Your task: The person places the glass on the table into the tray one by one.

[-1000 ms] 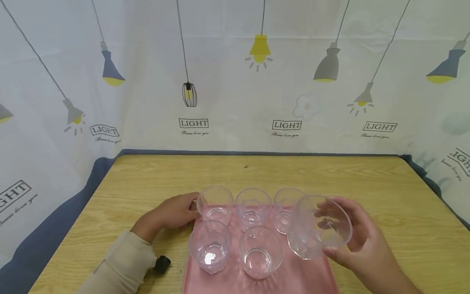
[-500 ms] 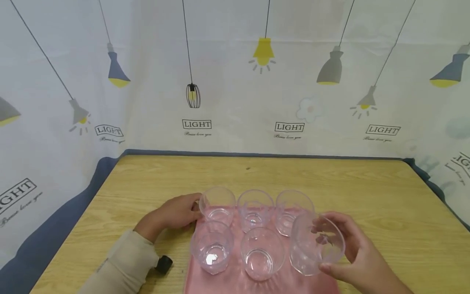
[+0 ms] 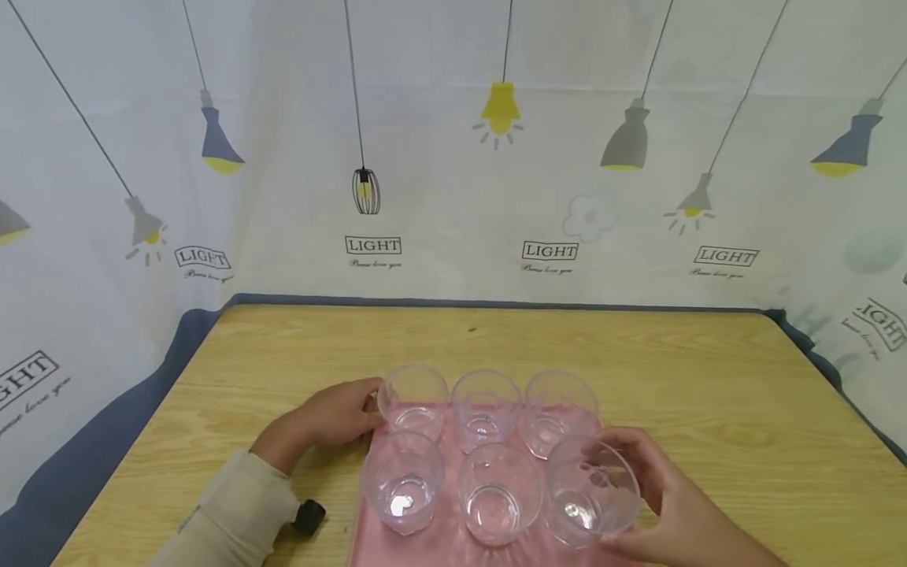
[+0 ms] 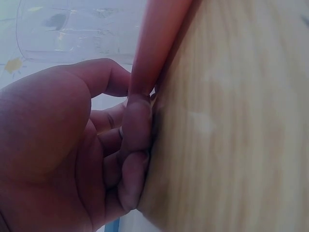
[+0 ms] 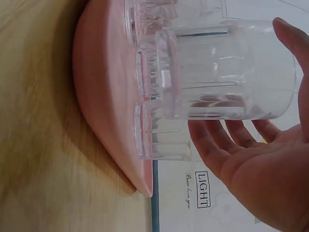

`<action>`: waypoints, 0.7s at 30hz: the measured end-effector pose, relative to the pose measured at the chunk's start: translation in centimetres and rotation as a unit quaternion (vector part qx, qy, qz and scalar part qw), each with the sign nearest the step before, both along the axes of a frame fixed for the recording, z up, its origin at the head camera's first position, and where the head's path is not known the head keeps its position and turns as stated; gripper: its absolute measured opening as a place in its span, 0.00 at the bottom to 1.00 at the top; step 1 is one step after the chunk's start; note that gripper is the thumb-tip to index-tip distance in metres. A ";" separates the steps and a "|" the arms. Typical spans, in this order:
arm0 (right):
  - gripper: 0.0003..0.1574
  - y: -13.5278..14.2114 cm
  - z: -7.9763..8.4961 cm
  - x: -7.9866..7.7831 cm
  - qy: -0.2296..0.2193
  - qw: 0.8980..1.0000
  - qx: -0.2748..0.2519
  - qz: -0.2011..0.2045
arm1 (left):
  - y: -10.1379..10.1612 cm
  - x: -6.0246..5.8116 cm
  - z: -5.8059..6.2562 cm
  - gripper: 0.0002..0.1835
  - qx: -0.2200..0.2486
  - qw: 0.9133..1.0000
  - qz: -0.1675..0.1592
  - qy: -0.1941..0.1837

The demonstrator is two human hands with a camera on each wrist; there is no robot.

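On the pink tray (image 3: 442, 547) stand clear tumblers, three in a back row and two in front, all upright. My left hand (image 3: 333, 413) pinches the tray's left edge beside the back left tumbler (image 3: 413, 394); in the left wrist view the thumb and curled fingers meet at the pink rim (image 4: 157, 43). My right hand (image 3: 659, 492) grips another clear tumbler (image 3: 594, 488) at the front right, thumb on the near side and fingers behind. In the right wrist view this tumbler (image 5: 212, 72) is upright, its base seemingly a little above the tray.
The tray lies on a wooden table (image 3: 468, 335). A pale cloth with printed lamps (image 3: 453, 197) hangs behind and at both sides. A small black object (image 3: 309, 517) sits at the left sleeve (image 3: 237, 508).
My right hand has carried its tumbler down and toward me, from over the back right tumbler to the front right spot, turning it from tilted to nearly upright. The left hand stays at the tray edge.
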State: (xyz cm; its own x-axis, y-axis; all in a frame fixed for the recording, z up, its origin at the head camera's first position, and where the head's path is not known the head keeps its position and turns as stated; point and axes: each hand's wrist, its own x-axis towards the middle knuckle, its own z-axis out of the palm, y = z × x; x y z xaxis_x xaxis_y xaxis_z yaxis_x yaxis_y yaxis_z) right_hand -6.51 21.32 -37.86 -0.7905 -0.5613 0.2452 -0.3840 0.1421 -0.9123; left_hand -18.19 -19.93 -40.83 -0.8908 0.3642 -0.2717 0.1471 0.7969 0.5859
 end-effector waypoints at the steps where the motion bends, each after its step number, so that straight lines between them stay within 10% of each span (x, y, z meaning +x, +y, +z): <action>1: 0.52 0.0 0.0 0.0 -0.002 1.000 0.013 -0.005 | 0.0 0.0 0.0 0.11 -0.001 1.000 0.001 0.001; 21: 0.49 -0.1 -0.4 -0.6 -0.044 0.996 0.080 -0.025 | -0.6 -0.1 0.1 0.10 0.002 1.000 0.007 0.006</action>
State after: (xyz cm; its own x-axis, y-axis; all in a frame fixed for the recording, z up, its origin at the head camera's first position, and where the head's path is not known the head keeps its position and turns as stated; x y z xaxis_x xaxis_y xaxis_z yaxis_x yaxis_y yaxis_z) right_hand -7.15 21.26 -38.29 -0.8327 -0.5474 0.0839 -0.2919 0.3051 -0.9065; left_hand -18.25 -20.50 -40.75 -0.8995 0.3520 -0.2588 0.1428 0.7967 0.5872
